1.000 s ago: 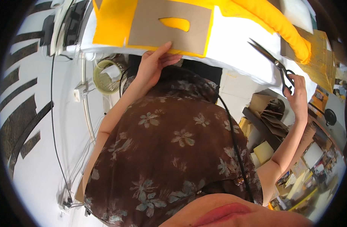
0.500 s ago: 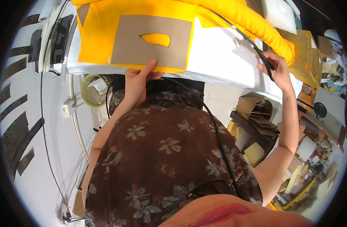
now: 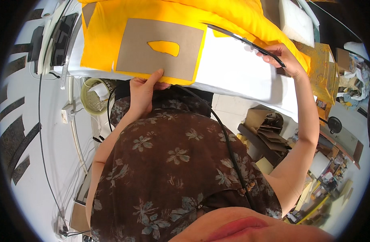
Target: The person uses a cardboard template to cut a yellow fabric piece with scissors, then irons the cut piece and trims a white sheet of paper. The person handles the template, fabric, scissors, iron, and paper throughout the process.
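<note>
A grey-brown card (image 3: 132, 48) with a pointed cut-out lies on yellow cloth (image 3: 97, 48), which shows through the hole and along the card's edges. My left hand (image 3: 143, 93) pinches the near edge of card and cloth, thumb on top and fingers tucked beneath. In my right hand (image 3: 285, 60) are long scissors (image 3: 251, 43) with black handles, seen edge-on. Their tip lies by the yellow cloth, close to the card's far right corner. Whether the blades are apart cannot be made out.
A white-covered table (image 3: 241, 74) bears the cloth, with a thick yellow roll (image 3: 229, 18) along its far side. To the right stand a white foam block (image 3: 296, 22) and a gold patterned box (image 3: 320, 68). A wire basket (image 3: 95, 105) and cables lie below on the left.
The scissors have swung from a steep slant to a flatter one, their tip now nearer the card. My right hand has moved slightly left and away from me. The left hand keeps its pinch.
</note>
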Motion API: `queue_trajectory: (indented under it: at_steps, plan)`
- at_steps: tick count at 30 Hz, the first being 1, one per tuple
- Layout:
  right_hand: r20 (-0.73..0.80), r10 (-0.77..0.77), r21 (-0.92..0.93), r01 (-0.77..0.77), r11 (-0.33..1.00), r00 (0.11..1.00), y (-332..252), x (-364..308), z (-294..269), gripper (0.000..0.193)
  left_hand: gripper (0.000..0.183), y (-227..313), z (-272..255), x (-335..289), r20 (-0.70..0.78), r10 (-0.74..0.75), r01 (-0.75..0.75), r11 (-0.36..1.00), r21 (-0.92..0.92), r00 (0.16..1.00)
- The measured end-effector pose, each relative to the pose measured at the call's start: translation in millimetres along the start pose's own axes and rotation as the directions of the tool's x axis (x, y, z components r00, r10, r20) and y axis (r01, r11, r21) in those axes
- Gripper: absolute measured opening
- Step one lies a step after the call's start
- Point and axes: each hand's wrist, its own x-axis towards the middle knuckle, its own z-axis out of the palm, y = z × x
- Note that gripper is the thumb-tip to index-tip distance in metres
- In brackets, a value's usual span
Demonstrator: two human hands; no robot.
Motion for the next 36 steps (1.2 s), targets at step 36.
queue_trajectory:
  at_steps: [36]
  plan:
    - [0.064, -0.123, -0.043, 0.126, 0.991, 0.990, -35, 37, 19, 0.049, 0.020, -5, -4, 2, 0.010, 0.014, -0.014, 0.999, 0.041, 1.000]
